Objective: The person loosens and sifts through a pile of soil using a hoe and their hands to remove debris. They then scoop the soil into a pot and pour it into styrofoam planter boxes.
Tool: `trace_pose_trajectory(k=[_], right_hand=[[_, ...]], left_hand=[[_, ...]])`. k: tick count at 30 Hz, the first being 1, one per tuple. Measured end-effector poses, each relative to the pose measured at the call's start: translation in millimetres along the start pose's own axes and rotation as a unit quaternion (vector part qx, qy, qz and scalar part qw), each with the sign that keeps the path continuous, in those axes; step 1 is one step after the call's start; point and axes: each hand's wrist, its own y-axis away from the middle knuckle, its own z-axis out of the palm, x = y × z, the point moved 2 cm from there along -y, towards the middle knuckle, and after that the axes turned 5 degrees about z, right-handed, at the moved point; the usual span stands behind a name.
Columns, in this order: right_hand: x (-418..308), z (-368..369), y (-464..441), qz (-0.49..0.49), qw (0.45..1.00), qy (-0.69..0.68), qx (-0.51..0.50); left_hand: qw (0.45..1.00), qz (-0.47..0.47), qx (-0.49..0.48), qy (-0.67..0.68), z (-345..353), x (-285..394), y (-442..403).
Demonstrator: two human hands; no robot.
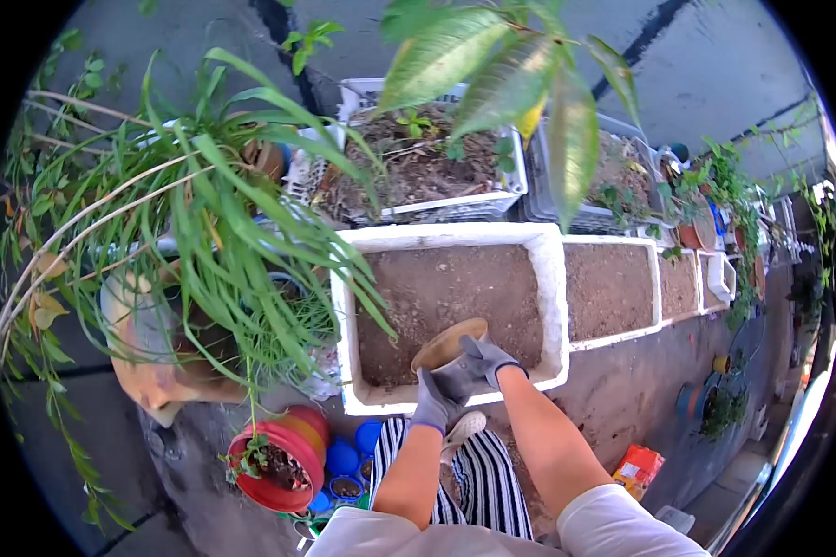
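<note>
Both of my hands wear grey gloves and meet over the near edge of a white foam planter box (553,306) filled with brown soil (455,288). Between them is a tan, round-rimmed bowl (450,344), tilted, with its far rim over the soil. My left hand (435,399) grips its near left side, fingers closed. On the right side, my right hand (485,362) is wrapped around it. The gloves cover much of the bowl, so its contents cannot be made out.
More soil-filled white boxes (613,288) run off to the right. Behind stand crates of soil (427,167). Long green leaves (223,195) overhang the left side. A red pot (283,459), small blue pots (344,457) and an orange packet (638,467) lie near my legs.
</note>
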Motion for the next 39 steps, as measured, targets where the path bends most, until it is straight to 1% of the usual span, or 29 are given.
trace_pose_trajectory(k=[4, 5, 6, 8, 10, 11, 12, 14, 15, 16, 18, 20, 22, 23, 24, 25, 26, 27, 28, 29, 30, 31, 32, 33, 34, 35, 36, 37, 39], right_hand=[[-8.9, -3.5, 131.2, 0.041, 0.993, -0.107, 0.021], [-18.3, 1.3, 161.4, 0.003, 0.997, -0.066, 0.031], [-19.2, 1.6, 178.0, -0.035, 0.998, -0.025, 0.043], [10.9, -11.6, 187.5, -0.260, 0.963, -0.025, 0.069], [34.4, -21.6, 222.9, -0.059, 0.992, -0.113, -0.009], [56.1, -31.3, 223.8, -0.016, 0.990, -0.141, 0.017], [72.6, -36.0, 238.9, -0.026, 0.986, -0.165, 0.027], [117.8, -49.4, 279.9, -0.006, 0.966, -0.257, 0.038], [161.6, -69.7, 285.2, -0.024, 0.963, -0.268, 0.037], [206.9, -87.8, 287.5, -0.033, 0.951, -0.303, 0.055], [303.8, -117.5, 299.0, -0.120, 0.912, -0.388, 0.052], [392.2, -141.4, 330.0, -0.099, 0.888, -0.439, 0.093], [484.1, -166.4, 346.4, -0.085, 0.851, -0.507, 0.113], [548.1, -183.6, 324.1, -0.076, 0.804, -0.571, 0.145], [600.2, -194.6, 327.1, -0.065, 0.782, -0.587, 0.198], [650.1, -201.0, 330.6, -0.073, 0.704, -0.676, 0.203], [669.9, -204.4, 370.8, -0.021, 0.690, -0.686, 0.229], [730.4, -217.3, 360.6, -0.035, 0.687, -0.677, 0.262], [760.3, -220.2, 377.8, -0.041, 0.643, -0.706, 0.294], [849.4, -229.7, 330.0, -0.046, 0.584, -0.743, 0.323], [934.7, -237.8, 300.0, -0.078, 0.714, -0.592, 0.364], [888.4, -230.7, 378.0, -0.052, 0.863, -0.190, 0.465], [925.4, -239.4, 357.3, -0.001, 0.826, -0.338, 0.452], [958.8, -247.2, 339.4, 0.038, 0.737, -0.504, 0.450], [993.5, -254.6, 320.7, 0.070, 0.616, -0.634, 0.462], [1000.4, -267.0, 315.4, 0.042, 0.625, -0.569, 0.532], [994.7, -280.6, 321.0, 0.150, 0.651, -0.467, 0.579], [1097.0, -300.7, 251.0, 0.166, 0.669, -0.381, 0.617], [1064.3, -328.2, 260.7, 0.192, 0.643, -0.266, 0.693]], left_hand=[[0.999, -0.017, 0.027, -0.039, -34.4, -27.6, -26.9], [0.999, -0.003, 0.018, -0.041, -16.6, -29.6, -0.8], [0.998, -0.009, 0.016, -0.055, -24.7, -31.2, -9.5], [0.981, 0.114, -0.085, -0.132, -43.9, -30.9, -35.5], [0.962, 0.150, -0.118, -0.197, -32.8, -44.2, -3.3], [0.949, 0.178, -0.140, -0.219, -34.1, -59.4, 5.2], [0.934, 0.205, -0.166, -0.241, -33.8, -77.1, 17.6], [0.899, 0.182, -0.197, -0.345, -55.5, -111.9, 21.9], [0.874, 0.137, -0.228, -0.408, -73.5, -130.7, 19.1], [0.844, 0.136, -0.250, -0.455, -79.3, -159.9, 39.0], [0.787, 0.076, -0.309, -0.529, -119.6, -218.5, 46.2], [0.752, 0.020, -0.303, -0.585, -174.8, -278.4, 53.9], [0.688, -0.033, -0.254, -0.679, -232.7, -333.3, 58.7], [0.669, 0.001, -0.243, -0.703, -270.3, -356.5, 49.1], [0.686, -0.032, -0.230, -0.690, -305.6, -370.5, 41.7], [0.704, -0.047, -0.200, -0.680, -339.5, -379.7, 29.9], [0.721, -0.060, -0.169, -0.669, -371.1, -386.0, 18.6], [0.713, -0.063, -0.160, -0.679, -396.2, -391.8, 10.6], [0.706, -0.051, -0.124, -0.696, -417.1, -392.6, 2.7], [0.697, -0.038, -0.088, -0.711, -437.7, -391.4, -4.8], [0.691, -0.036, -0.080, -0.717, -452.7, -387.4, -12.4], [0.672, -0.034, -0.046, -0.739, -465.2, -378.5, -22.4], [0.651, -0.032, -0.014, -0.758, -474.1, -367.9, -35.8], [0.651, -0.050, -0.027, -0.757, -510.9, -327.1, -101.1], [0.617, -0.026, -0.028, -0.786, -504.9, -330.3, -98.3], [0.591, -0.016, -0.008, -0.807, -513.5, -313.0, -135.1], [0.564, -0.001, 0.003, -0.825, -512.6, -303.0, -157.7], [0.537, 0.014, 0.016, -0.843, -511.4, -293.6, -179.7], [0.506, 0.057, 0.022, -0.861, -494.9, -294.0, -202.2]])
